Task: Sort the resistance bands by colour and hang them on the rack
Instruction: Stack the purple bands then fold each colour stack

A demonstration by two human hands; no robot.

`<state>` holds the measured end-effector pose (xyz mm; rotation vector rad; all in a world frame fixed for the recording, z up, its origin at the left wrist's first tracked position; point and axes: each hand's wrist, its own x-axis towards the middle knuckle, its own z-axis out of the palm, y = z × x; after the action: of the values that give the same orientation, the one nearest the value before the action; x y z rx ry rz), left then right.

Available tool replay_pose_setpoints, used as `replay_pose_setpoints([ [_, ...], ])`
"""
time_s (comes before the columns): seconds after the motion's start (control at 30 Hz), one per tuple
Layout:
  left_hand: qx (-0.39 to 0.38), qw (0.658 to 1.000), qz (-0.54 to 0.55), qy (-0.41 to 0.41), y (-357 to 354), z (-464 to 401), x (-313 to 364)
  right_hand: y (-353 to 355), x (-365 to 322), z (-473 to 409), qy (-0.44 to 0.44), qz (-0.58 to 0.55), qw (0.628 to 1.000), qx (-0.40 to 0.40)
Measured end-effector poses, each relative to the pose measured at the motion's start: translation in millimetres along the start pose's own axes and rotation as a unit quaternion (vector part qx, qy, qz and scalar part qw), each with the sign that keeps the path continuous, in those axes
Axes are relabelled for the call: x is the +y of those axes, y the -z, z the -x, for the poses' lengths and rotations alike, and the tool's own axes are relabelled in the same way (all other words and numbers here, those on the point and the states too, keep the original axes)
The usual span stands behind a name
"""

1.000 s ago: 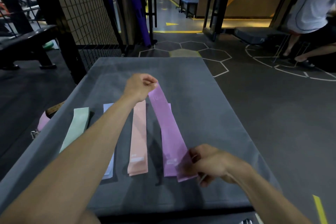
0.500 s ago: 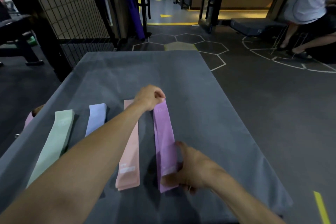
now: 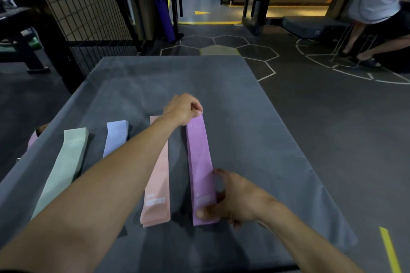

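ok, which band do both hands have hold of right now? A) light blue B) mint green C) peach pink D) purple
D: the left hand pinches the far end of the purple band and the right hand grips its near end, while the mint green band, light blue band and peach pink band lie untouched on the grey table.
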<state>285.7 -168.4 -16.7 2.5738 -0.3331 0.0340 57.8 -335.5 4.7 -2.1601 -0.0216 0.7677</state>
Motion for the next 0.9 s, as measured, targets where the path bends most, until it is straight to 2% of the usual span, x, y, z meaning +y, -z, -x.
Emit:
replay_pose_setpoints([
  [0.23,-0.016,0.999,-0.051,0.006,-5.2,4.5,-4.0,-3.7,2.1,-2.9,-0.007,0.037,0.999,0.007],
  [0.5,-0.009,0.999,-0.053,-0.006,-10.3,6.1,-9.9,-4.5,3.6,-1.6,-0.007,0.072,0.997,0.014],
  [0.8,0.001,0.993,-0.114,-0.026,-9.8,16.3,-8.2,-2.3,-1.4,6.9,-0.021,0.199,0.980,0.001],
  [0.9,-0.013,0.993,-0.120,-0.017,-7.3,21.9,-6.3,-1.3,-5.2,10.5,-0.013,0.207,0.978,-0.007],
])
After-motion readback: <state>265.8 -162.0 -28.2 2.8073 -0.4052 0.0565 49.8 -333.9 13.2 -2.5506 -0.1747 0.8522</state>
